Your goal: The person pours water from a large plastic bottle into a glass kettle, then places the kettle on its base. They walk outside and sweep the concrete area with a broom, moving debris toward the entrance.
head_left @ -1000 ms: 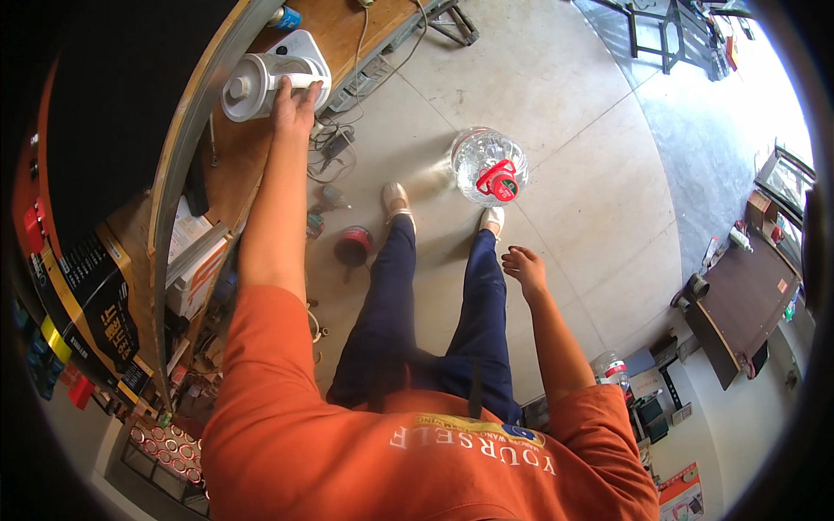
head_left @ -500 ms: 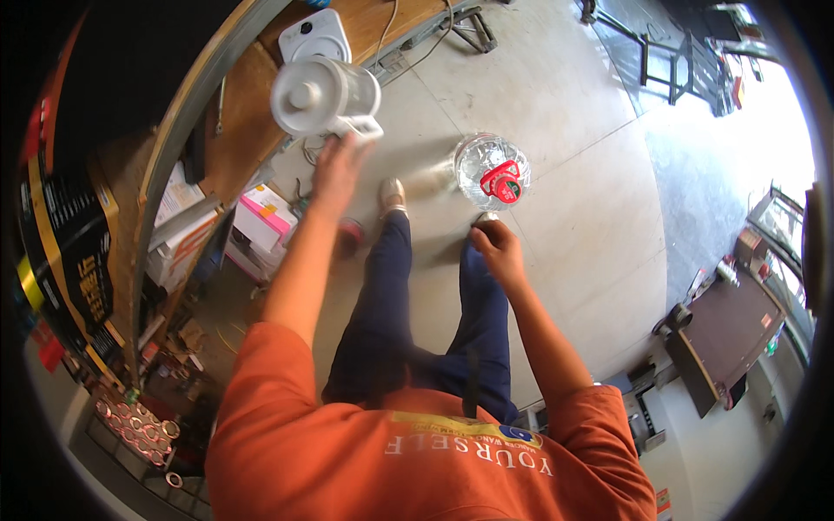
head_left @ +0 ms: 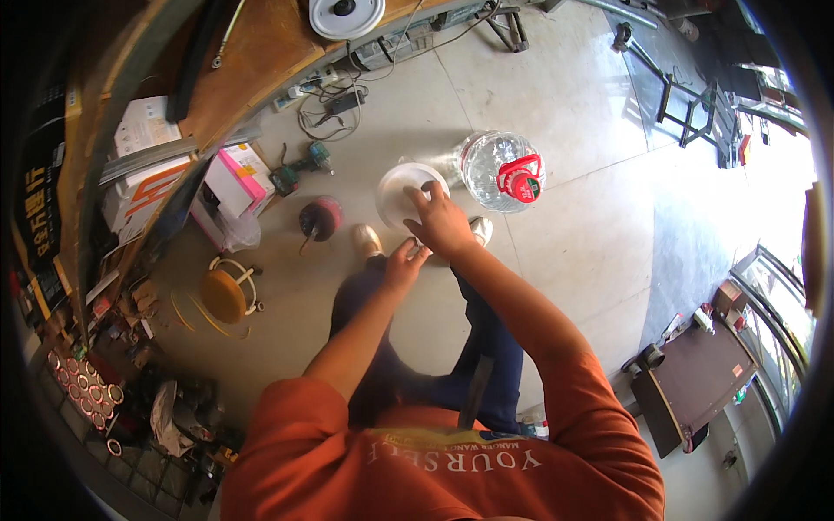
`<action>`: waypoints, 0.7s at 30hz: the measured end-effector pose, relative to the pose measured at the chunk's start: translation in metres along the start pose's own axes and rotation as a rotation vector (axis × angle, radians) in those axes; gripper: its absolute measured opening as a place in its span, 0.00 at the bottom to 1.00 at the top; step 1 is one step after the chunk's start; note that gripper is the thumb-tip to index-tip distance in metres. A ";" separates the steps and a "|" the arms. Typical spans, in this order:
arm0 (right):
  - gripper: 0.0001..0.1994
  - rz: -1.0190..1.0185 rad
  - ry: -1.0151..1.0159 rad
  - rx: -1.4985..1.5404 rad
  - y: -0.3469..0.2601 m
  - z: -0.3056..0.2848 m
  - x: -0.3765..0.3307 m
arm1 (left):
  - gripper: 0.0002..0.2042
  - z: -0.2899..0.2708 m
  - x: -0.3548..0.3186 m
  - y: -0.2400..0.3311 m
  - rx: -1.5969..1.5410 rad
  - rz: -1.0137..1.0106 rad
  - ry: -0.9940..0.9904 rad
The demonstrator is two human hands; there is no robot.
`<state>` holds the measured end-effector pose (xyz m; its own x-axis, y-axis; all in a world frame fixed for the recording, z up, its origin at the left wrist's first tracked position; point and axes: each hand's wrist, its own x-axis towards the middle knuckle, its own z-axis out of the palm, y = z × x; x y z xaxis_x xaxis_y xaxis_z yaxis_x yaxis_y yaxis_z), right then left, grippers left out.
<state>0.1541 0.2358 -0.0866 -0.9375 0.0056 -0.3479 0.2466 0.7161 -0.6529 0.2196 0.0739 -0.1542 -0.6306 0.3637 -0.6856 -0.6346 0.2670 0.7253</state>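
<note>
A kettle (head_left: 393,193) with a white lid and a clear-looking body is held in front of me, above the floor by my shoes. My left hand (head_left: 406,266) is closed round its handle, which the fingers mostly hide. Over the lid is my right hand (head_left: 443,226), thumb and fingers bent around the middle where the knob sits; the knob itself is hidden. Just right of the kettle stands a large clear water jug (head_left: 486,161) with a red handle and red cap, upright on the floor.
On the wooden bench (head_left: 261,65) at upper left lies the white kettle base (head_left: 360,22). Below it are a power strip (head_left: 304,87) with cables, a green drill (head_left: 300,171), a reddish round container (head_left: 321,219) and a stool (head_left: 224,293). A brown table (head_left: 699,373) stands right.
The kettle has come off the bench area, down and right, beside the jug. My right hand has moved from below the jug onto the kettle lid. My view has shifted too.
</note>
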 end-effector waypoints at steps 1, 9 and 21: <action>0.29 0.029 -0.041 -0.047 0.008 0.016 0.001 | 0.09 -0.003 0.009 -0.014 -0.012 -0.010 -0.023; 0.20 0.057 -0.029 -0.141 0.070 0.107 0.052 | 0.12 -0.022 0.078 -0.109 0.022 0.117 -0.009; 0.23 0.102 0.584 0.820 0.171 0.148 0.203 | 0.16 -0.065 0.207 -0.179 -0.050 0.320 0.136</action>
<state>0.0425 0.2561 -0.3679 -0.8220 0.5376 -0.1877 0.2188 -0.0061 -0.9757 0.1736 0.0432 -0.4296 -0.8525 0.2992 -0.4286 -0.4142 0.1135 0.9031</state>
